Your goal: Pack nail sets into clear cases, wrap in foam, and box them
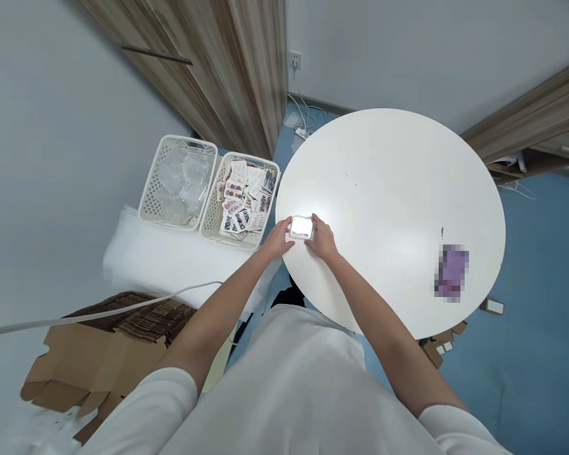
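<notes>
A small clear plastic case [301, 227] lies at the left edge of the round white table [398, 189]. My left hand [277, 239] grips its left side with curled fingers. On its right side, my right hand [323, 238] pinches the case between thumb and fingers. What is inside the glossy case cannot be made out.
Two white baskets stand left of the table on a white surface: one [177, 182] with clear plastic pieces, one [244, 199] with several small printed cards. Flattened brown cardboard [104, 344] lies lower left. A blurred purple object [451, 272] rests on the table's right side.
</notes>
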{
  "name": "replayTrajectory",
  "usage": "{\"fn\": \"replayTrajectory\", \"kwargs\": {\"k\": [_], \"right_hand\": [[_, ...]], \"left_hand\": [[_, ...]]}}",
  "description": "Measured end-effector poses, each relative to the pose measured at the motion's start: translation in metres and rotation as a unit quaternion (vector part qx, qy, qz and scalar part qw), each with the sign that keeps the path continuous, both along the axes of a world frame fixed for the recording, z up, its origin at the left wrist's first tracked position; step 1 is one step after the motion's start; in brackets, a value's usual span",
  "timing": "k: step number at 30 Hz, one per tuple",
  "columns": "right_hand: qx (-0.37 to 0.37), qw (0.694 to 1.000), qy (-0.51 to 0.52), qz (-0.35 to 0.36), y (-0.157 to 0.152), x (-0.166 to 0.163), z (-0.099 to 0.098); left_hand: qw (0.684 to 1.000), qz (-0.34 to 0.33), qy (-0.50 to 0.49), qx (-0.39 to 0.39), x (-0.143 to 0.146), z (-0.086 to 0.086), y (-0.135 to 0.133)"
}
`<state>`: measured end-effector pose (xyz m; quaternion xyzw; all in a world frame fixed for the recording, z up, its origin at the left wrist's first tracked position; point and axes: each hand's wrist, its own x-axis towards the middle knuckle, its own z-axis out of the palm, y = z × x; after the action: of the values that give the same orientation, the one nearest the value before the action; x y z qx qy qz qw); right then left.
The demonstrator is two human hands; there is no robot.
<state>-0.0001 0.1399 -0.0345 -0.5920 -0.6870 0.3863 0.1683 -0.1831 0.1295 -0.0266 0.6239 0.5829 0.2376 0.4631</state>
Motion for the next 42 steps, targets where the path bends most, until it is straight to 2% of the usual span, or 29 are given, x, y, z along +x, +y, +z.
{"fn": "replayTrajectory", "kwargs": {"k": [5, 12, 18, 22, 26, 31, 37, 40, 42], "right_hand": [[-0.008, 1.0, -0.015, 0.0, 0.001, -0.001, 0.002], [-0.006, 1.0, -0.012, 0.016, -0.007, 0.004, 0.005], [-0.017, 0.999, 0.048, 0.017, -0.032, 0.02, 0.011], [-0.032, 0.996, 0.083, -0.003, -0.047, 0.032, 0.017], [-0.057, 0.991, 0.121, -0.02, -0.063, 0.043, 0.025], [-0.116, 0.98, 0.144, 0.079, -0.08, 0.041, 0.03], [-0.115, 0.958, 0.1, 0.242, -0.078, -0.013, 0.031], [-0.105, 0.935, 0.032, 0.336, -0.085, -0.047, 0.032], [-0.089, 0.917, -0.008, 0.389, -0.091, -0.068, 0.034]], "left_hand": [[0.999, -0.015, 0.022, 0.023, -0.003, 0.0, -0.002], [0.999, -0.016, 0.032, 0.009, -0.002, -0.002, -0.008], [0.999, 0.026, 0.002, 0.032, 0.003, -0.009, -0.015], [0.996, 0.071, -0.016, 0.051, 0.006, -0.002, -0.031], [0.989, 0.137, 0.016, 0.053, 0.002, 0.01, -0.067], [0.97, 0.215, 0.104, 0.05, -0.011, 0.017, -0.137], [0.914, 0.329, 0.233, -0.043, -0.033, 0.019, -0.227], [0.876, 0.429, 0.203, -0.083, -0.044, 0.019, -0.256], [0.834, 0.521, 0.143, -0.112, -0.05, 0.017, -0.266]]}}
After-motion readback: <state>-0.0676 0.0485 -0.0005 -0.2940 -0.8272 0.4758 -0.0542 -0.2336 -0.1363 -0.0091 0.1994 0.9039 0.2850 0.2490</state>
